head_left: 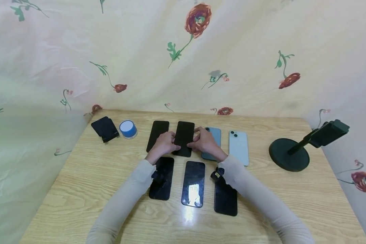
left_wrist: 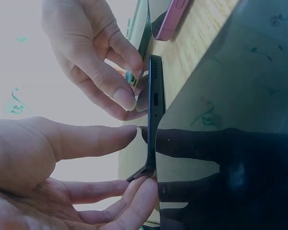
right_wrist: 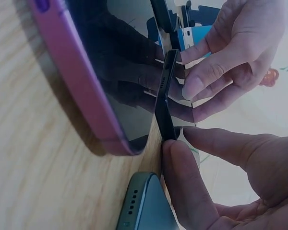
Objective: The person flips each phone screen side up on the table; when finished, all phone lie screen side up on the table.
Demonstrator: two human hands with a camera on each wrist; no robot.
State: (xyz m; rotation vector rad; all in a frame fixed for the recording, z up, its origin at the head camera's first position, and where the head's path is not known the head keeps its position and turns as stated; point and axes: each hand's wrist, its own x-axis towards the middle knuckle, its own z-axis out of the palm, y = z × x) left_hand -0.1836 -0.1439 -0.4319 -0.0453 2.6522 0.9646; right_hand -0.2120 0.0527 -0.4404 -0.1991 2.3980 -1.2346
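A black smartphone (head_left: 184,134) lies screen up in the back row, between both hands. My left hand (head_left: 164,144) grips its left edge, thumb on the glass near the lower corner and fingers at the side. From the other side my right hand (head_left: 205,140) holds the right edge the same way, thumb over the screen. The wrist views show the phone's bottom edge (left_wrist: 155,98) with its port and speaker holes. Left of it is another black phone (head_left: 157,129), partly covered by my left hand. A blue phone (head_left: 216,134) lies back up, partly behind my right hand.
A pale blue phone (head_left: 239,149) lies back up at right. Nearer are three dark-screened phones: left (head_left: 167,169), middle (head_left: 193,178) and right (head_left: 225,200), partly under my forearms. A black stand (head_left: 289,154), blue-white cylinder (head_left: 128,129) and folded black object (head_left: 104,128) flank them.
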